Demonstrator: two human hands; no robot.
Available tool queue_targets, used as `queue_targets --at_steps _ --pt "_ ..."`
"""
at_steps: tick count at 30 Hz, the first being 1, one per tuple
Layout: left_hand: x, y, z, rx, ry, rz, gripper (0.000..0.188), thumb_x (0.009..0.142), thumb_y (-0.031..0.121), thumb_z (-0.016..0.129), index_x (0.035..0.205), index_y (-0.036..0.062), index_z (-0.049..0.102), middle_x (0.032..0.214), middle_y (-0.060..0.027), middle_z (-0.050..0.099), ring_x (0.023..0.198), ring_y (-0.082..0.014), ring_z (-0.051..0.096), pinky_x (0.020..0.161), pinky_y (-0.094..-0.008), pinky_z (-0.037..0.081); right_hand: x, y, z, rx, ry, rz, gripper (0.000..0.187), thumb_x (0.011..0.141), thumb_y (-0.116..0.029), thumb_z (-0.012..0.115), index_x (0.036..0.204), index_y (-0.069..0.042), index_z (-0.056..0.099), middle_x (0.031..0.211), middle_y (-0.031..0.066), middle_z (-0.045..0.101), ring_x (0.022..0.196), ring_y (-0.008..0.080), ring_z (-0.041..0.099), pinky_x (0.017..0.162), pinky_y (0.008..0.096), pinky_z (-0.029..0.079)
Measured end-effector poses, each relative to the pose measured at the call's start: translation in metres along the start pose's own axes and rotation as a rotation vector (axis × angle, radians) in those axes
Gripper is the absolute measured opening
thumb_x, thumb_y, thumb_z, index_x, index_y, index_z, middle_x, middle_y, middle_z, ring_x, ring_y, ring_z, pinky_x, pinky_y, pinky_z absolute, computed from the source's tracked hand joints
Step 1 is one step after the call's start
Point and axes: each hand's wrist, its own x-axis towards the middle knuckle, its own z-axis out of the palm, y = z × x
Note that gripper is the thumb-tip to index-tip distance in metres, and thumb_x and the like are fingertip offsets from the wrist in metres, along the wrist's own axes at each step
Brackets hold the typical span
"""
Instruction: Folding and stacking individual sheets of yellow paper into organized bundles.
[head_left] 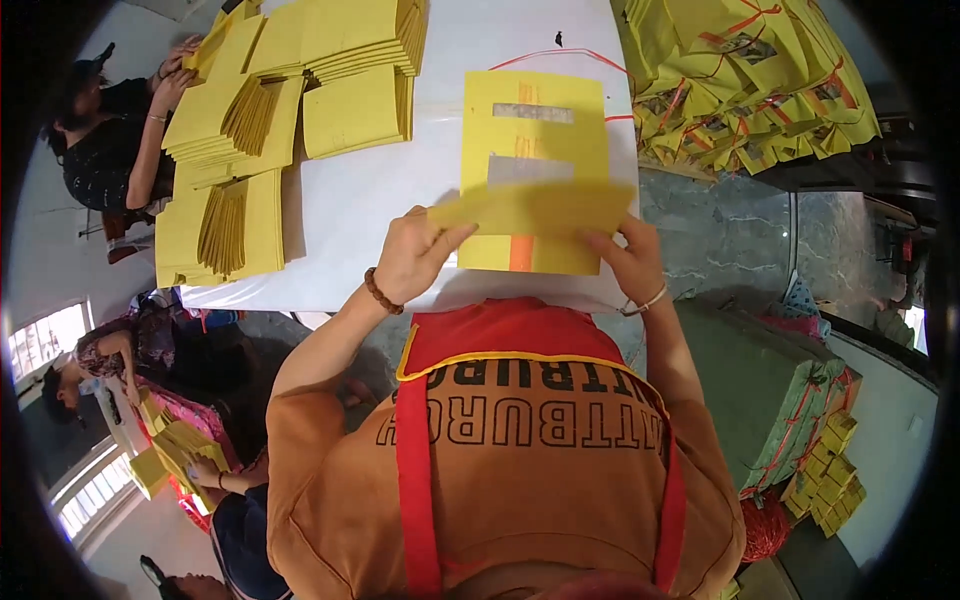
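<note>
The yellow sheet (540, 208) you hold looks like matt paper or thin card, as does the yellow piece (535, 138) beneath it, whose grey patches (530, 170) look dull and mottled. Your counter (370, 205) has a smooth covering with a slight sheen. Your red apron (510, 332) and brown shirt (560, 510) are matt cloth; the floor (720, 225) looks glossy, like veined stone.

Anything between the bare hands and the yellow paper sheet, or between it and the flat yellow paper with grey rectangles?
Nothing visible: left hand and right hand grip the yellow paper sheet at its ends, and no object shows between it and the flat paper.
</note>
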Motion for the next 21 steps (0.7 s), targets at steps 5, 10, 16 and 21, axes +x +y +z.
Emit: queue_targets --at_steps 5,10,16,21 --pt "0.033 0.013 0.004 -0.442 0.095 -0.175 0.023 0.091 0.018 0.051 0.103 0.0003 0.06 0.077 -0.004 0.059 0.068 -0.008 0.052 0.063 -0.0234 0.041 0.012 0.0 0.02 0.325 0.262 -0.025 0.043 0.084 -0.007 0.062 0.124 -0.003 0.046 0.096 0.0072 0.065 0.075 0.0114 0.061 0.062 0.0228 0.047" --pt "0.055 0.009 0.004 -0.656 0.099 -0.299 0.022 0.09 0.02 0.054 0.089 -0.0009 0.06 0.069 0.003 0.053 0.059 -0.0038 0.042 0.053 -0.0203 0.033 0.022 -0.016 0.024 0.188 0.356 -0.051 0.046 0.083 -0.009 0.063 0.126 -0.003 0.047 0.104 0.0107 0.063 0.084 0.0134 0.061 0.072 0.0246 0.048" --pt "0.054 0.004 -0.004 -0.665 0.021 -0.302 0.019 0.089 0.019 0.057 0.092 0.0011 0.061 0.061 0.0043 0.052 0.054 -0.0028 0.041 0.051 -0.0196 0.032 0.029 -0.002 0.028 0.091 0.375 0.029 0.035 0.081 -0.01 0.063 0.115 -0.002 0.057 0.107 0.0124 0.064 0.095 0.0171 0.061 0.081 0.0268 0.046" --pt "0.052 0.009 -0.003 -0.619 0.083 -0.291 0.031 0.088 0.018 0.06 0.112 0.0006 0.052 0.058 0.0034 0.051 0.049 -0.0035 0.039 0.047 -0.0207 0.031 0.029 -0.003 0.03 0.122 0.4 0.04 0.038 0.081 -0.01 0.063 0.118 -0.002 0.055 0.106 0.0132 0.064 0.095 0.0177 0.061 0.081 0.0271 0.047"
